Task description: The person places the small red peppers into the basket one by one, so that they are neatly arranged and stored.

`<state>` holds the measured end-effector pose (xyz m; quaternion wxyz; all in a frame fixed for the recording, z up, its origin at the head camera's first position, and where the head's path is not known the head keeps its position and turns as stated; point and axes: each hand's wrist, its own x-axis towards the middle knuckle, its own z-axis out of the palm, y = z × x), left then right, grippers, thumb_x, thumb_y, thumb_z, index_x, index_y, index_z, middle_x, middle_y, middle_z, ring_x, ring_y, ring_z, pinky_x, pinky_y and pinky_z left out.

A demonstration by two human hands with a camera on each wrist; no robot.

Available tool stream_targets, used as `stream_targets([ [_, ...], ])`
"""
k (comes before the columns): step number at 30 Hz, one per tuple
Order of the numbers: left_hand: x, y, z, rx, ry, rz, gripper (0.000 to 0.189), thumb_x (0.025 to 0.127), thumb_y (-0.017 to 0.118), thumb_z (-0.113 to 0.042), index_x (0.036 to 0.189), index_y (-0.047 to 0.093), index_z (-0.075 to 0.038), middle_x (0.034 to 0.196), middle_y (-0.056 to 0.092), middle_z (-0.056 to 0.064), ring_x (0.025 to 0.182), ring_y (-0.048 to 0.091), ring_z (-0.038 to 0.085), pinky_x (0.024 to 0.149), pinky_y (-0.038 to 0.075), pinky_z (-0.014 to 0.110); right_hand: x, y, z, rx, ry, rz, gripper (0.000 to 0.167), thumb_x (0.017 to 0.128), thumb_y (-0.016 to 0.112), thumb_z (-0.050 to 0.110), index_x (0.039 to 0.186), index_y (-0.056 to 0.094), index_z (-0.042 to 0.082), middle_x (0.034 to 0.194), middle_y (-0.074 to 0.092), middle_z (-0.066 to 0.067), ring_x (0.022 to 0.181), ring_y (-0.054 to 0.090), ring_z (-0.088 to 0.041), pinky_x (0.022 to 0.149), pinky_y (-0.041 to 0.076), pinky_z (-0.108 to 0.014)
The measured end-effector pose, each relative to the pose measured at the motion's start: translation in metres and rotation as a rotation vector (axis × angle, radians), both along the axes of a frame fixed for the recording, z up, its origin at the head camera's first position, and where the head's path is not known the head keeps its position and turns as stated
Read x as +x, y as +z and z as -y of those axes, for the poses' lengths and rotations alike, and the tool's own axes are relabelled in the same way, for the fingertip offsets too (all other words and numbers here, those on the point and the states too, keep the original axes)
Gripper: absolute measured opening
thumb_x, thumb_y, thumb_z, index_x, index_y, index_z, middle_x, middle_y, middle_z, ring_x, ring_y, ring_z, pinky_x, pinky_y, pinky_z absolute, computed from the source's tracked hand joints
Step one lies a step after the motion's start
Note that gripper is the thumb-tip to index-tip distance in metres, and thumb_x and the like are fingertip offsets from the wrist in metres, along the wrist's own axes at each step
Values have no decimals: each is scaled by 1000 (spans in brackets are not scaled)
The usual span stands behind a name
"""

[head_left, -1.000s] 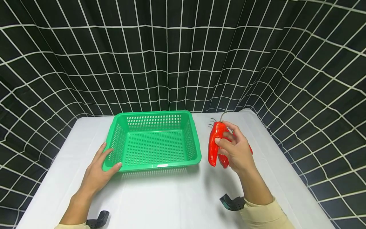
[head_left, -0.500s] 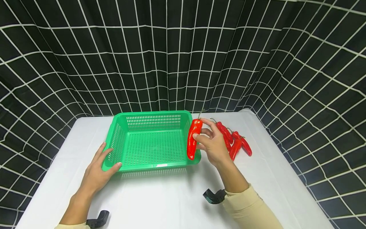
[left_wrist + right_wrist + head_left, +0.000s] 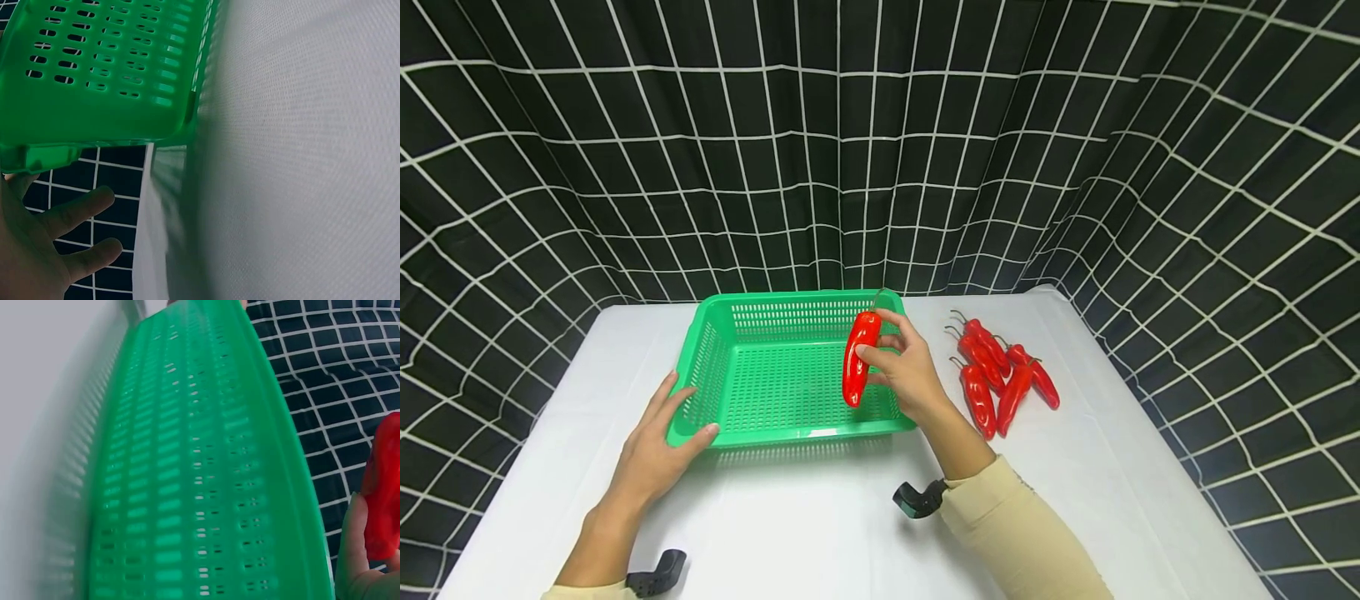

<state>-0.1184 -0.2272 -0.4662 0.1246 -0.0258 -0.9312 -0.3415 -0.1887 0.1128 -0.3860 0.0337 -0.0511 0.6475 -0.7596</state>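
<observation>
My right hand (image 3: 904, 367) pinches a long red chili pepper (image 3: 860, 358) between thumb and fingers, its thin stem pointing up. In the head view the pepper overlaps the right part of a green plastic basket (image 3: 790, 434). The right wrist view shows the pepper (image 3: 384, 487) above the basket's rim, partly cut off by the frame. At the basket's front left corner rests my left hand (image 3: 651, 462), thumb on the front rim and fingers spread along the left rim. In the left wrist view two fingers of that hand (image 3: 37, 240) stretch out straight beside the basket wall (image 3: 94, 112).
Several more red chili peppers (image 3: 976, 400) lie in a loose group on the white tabletop (image 3: 1120, 467), right of the basket. A black cloth with a white grid (image 3: 865, 167) hangs behind and along the sides. Each wrist wears a small black camera mount (image 3: 921, 500).
My right hand has carried the red chili pepper leftward from the group, past the basket's right rim to over its inside. The left hand has stayed at the corner.
</observation>
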Motion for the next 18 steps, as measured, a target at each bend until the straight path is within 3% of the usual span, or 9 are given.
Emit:
stream_targets([
  [9, 0, 2, 0, 0, 0, 1, 72, 85, 69, -45, 142, 45, -11, 160, 13, -1, 135, 27, 47, 93, 28, 72, -12, -5, 25, -7, 15, 40, 58, 84, 70, -1, 137, 49, 14, 104, 52, -19, 82, 62, -28, 61, 57, -47],
  [18, 0, -1, 0, -1, -7, 0, 73, 85, 68, -48, 143, 44, -10, 160, 14, 0, 135, 28, 48, 94, 29, 72, -19, -15, 57, 107, 46, 89, 57, 83, 73, 1, 134, 52, 16, 105, 52, -17, 86, 62, -30, 62, 57, -47],
])
